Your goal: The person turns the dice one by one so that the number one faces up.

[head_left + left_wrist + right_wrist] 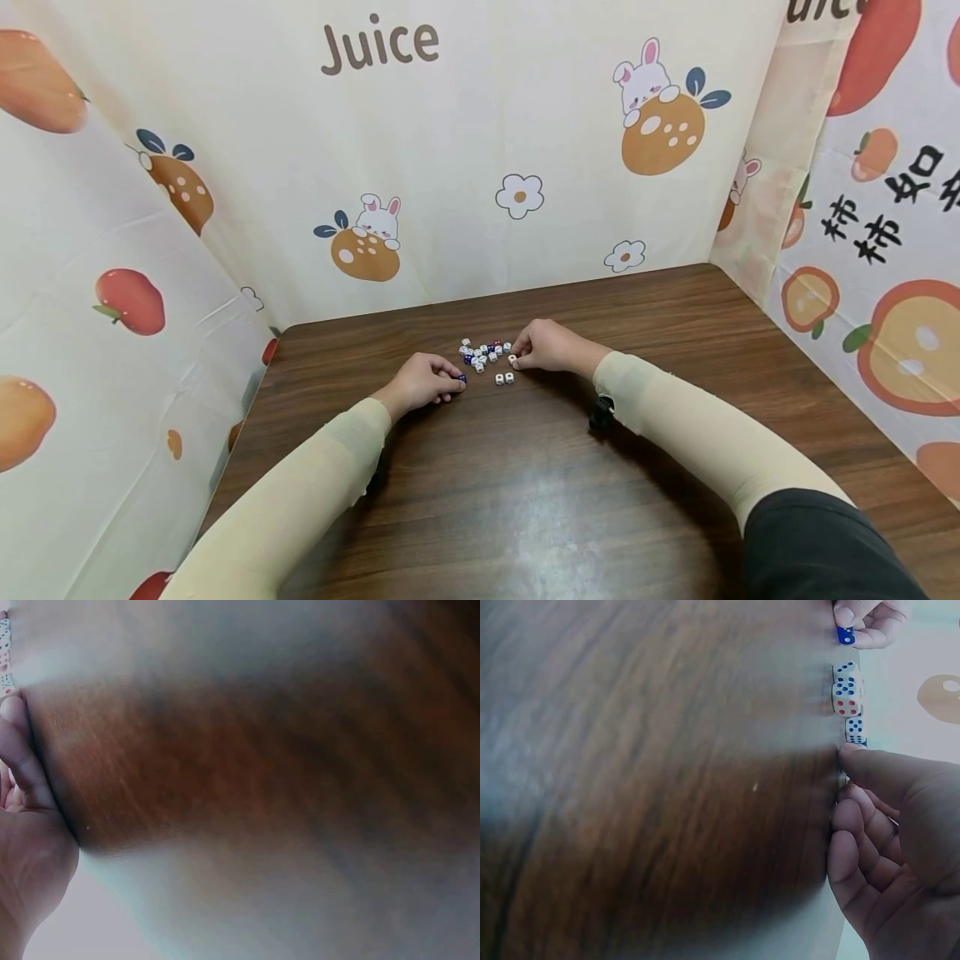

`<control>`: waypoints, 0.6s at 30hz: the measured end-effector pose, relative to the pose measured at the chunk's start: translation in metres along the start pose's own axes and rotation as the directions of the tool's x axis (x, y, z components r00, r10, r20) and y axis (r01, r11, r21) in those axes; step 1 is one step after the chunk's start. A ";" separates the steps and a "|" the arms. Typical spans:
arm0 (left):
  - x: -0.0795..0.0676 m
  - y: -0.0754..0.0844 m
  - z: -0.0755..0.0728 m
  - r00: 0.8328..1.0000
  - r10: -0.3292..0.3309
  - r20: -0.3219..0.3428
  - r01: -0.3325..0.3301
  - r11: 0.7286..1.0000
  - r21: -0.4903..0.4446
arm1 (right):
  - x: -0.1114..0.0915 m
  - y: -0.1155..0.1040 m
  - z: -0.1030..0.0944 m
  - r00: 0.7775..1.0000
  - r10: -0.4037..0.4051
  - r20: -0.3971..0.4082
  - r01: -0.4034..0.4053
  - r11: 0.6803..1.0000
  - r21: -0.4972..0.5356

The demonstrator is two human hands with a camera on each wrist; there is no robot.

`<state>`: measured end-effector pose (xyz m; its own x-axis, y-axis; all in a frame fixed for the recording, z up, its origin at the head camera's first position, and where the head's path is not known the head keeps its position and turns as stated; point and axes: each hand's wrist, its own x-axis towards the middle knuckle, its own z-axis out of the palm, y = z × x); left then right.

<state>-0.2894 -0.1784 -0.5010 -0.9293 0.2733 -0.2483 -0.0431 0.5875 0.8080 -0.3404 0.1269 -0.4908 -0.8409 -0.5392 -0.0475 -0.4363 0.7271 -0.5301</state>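
The left grip (pixel 423 382) pinches a blue die (pixel 462 378) between thumb and fingers, low over the brown bench (pixel 480 492); the right-wrist view shows the same die at that thumb, white pips facing out. The right grip (pixel 551 344) has its thumb and fingers closed about a white die (pixel 512 359), which shows at its fingertips from the head, while from its own wrist the fingers mostly cover it. A pair of white dice (pixel 505 378) sits side by side between the two grips, closer to the right one and a little nearer the person than its fingertips. Also between the grips, and farther from the person than the blue die at the left fingertips, lies a loose cluster of dice (pixel 480 354), mostly white with a few blue; a red die (pixel 497 342) lies at its far edge, just left of the right grip. The left-wrist view is largely blurred wood, with the left grip's fingers at the edge and a few spotted dice beyond them. Behind each grip runs a pale sleeve (pixel 300 492), and under the right wrist hangs a small black object (pixel 601 414). Beyond both grips stands a cream cloth (pixel 465 125) printed with rabbits, fruit and flowers.
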 end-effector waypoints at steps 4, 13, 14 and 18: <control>-0.001 0.000 0.000 1.000 0.000 -0.002 0.000 1.000 0.001 | -0.001 -0.001 0.000 1.000 -0.007 -0.003 0.007 1.000 0.000; 0.000 0.000 0.000 1.000 0.002 0.003 -0.002 1.000 0.003 | -0.010 0.000 -0.001 1.000 -0.029 -0.005 0.029 1.000 0.008; 0.000 0.000 0.000 1.000 0.002 0.004 -0.002 1.000 0.002 | -0.011 0.000 -0.002 1.000 -0.030 0.002 0.030 1.000 0.009; 0.000 -0.001 -0.001 1.000 0.004 0.004 -0.004 1.000 -0.004 | -0.017 0.000 -0.002 0.999 -0.032 0.024 0.031 0.999 0.012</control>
<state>-0.2899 -0.1794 -0.5011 -0.9280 0.2788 -0.2471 -0.0406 0.5837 0.8110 -0.3270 0.1369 -0.4883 -0.8187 -0.5719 -0.0511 -0.4584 0.7045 -0.5418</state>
